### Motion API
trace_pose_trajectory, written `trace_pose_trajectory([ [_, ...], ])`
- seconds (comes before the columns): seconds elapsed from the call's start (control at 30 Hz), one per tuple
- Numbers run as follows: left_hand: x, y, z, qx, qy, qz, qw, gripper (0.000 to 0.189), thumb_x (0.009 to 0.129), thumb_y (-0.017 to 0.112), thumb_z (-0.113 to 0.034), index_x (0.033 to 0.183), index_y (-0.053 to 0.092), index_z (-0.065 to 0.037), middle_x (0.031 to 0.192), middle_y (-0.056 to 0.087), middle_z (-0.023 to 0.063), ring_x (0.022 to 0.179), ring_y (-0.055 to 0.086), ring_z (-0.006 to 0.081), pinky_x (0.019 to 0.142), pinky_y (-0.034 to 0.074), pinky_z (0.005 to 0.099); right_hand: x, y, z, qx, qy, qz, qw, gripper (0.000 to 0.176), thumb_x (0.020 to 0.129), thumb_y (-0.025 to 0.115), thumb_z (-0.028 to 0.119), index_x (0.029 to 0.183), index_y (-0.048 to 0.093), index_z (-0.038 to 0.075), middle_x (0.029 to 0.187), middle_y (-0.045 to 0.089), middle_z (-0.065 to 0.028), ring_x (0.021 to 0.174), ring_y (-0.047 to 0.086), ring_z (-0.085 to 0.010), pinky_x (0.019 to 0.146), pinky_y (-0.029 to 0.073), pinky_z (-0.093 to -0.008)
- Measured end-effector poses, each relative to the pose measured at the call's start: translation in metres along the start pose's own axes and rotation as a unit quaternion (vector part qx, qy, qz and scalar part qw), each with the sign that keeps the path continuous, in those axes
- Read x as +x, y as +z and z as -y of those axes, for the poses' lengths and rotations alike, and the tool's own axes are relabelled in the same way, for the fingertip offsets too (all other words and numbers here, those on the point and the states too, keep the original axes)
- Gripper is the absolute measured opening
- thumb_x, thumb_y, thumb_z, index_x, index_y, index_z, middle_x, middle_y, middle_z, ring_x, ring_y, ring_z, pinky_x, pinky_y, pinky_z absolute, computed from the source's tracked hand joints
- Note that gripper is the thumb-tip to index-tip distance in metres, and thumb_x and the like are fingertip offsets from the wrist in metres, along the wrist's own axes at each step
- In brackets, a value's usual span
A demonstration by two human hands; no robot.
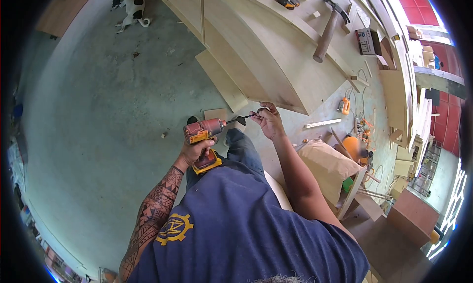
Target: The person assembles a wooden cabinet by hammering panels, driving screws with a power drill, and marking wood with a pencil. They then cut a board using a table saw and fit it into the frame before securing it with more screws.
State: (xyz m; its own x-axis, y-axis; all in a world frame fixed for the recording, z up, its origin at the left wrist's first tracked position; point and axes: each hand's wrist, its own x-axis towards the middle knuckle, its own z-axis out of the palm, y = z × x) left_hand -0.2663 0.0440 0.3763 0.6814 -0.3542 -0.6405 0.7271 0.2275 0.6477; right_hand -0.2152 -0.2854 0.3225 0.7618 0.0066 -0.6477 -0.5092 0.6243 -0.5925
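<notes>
My left hand (196, 150) is wrapped round the grip of a red and yellow power drill (203, 130), which points right. A long dark bit (241, 118) sticks out of its chuck. The fingers of my right hand (268, 119) pinch the far end of that bit; whether a screw is there is too small to tell. Just beyond my right hand lies the lower edge of a large pale wooden panel (276, 81). A narrow board (221, 81) leans out from under it.
On the panel lie a hammer (326, 39), a tape measure (287, 0) and a small box (365, 41). Orange tools with cords (344, 106) are on the floor at right, near a paper-covered stack (327, 165). A dog (134, 8) lies at the upper left.
</notes>
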Motion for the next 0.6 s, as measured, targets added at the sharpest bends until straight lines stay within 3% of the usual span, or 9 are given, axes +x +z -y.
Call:
trace_pose_trajectory([
  [0.17, 0.003, 0.035, 0.009, 0.012, 0.011, -0.013, 1.0, 0.022, 0.09, 0.073, -0.012, 0.109, 0.068, -0.002, 0.093, 0.07, 0.0026, 0.064, 0.059, 0.0056, 0.057, 0.053, 0.0231, -0.001, -0.023, 0.013, 0.007, 0.025, 0.071, 0.997, 0.036, 0.089, 0.057, -0.007, 0.123, 0.053, 0.005, 0.091, 0.066, -0.0107, 0.098, 0.074, -0.0376, 0.095, 0.061, -0.0523],
  [0.6, 0.002, 0.076, 0.057, -0.004, -0.005, -0.077, 0.997, 0.017, 0.09, 0.071, -0.015, 0.101, 0.071, -0.002, 0.07, 0.062, -0.0008, 0.057, 0.058, 0.0084, 0.055, 0.047, 0.0246, 0.011, -0.071, 0.021, -0.017, 0.11, 0.091, 0.99, 0.039, 0.089, 0.058, -0.006, 0.125, 0.054, 0.008, 0.094, 0.068, -0.0092, 0.1, 0.074, -0.0357, 0.095, 0.06, -0.0509],
])
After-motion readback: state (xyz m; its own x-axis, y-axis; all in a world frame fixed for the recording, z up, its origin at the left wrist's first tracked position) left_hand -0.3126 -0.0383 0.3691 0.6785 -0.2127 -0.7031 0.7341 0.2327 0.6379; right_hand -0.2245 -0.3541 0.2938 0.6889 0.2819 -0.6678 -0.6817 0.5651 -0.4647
